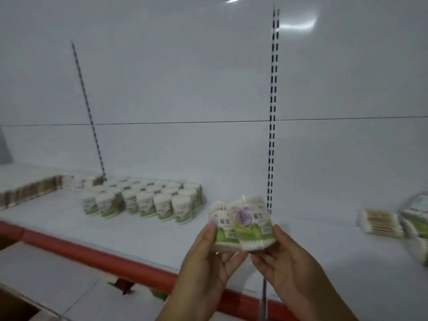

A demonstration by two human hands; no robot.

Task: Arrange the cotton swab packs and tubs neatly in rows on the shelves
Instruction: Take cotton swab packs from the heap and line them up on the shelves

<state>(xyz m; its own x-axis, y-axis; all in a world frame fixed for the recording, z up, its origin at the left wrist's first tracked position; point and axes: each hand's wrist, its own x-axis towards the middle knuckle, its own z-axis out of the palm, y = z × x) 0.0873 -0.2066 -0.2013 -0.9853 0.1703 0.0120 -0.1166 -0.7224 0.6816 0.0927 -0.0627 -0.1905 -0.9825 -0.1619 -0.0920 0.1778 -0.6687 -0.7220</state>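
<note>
Both hands hold up a small stack of cotton swab packs [243,224] with purple flower and green labels, above the white shelf [143,232]. My left hand [208,258] grips the stack's left side, thumb on the front. My right hand [282,258] grips its right lower corner. Several white-and-green tubs [143,200] stand in rows at the shelf's back left. More flat swab packs [382,222] lie at the far right, beside a loose pile of green-labelled packs [416,218].
A row of brownish packs [30,189] lines the far left of the shelf. The shelf has a red front edge [92,253]. A slotted upright [272,135] runs down the white back panel. A lower white shelf [46,279] shows beneath.
</note>
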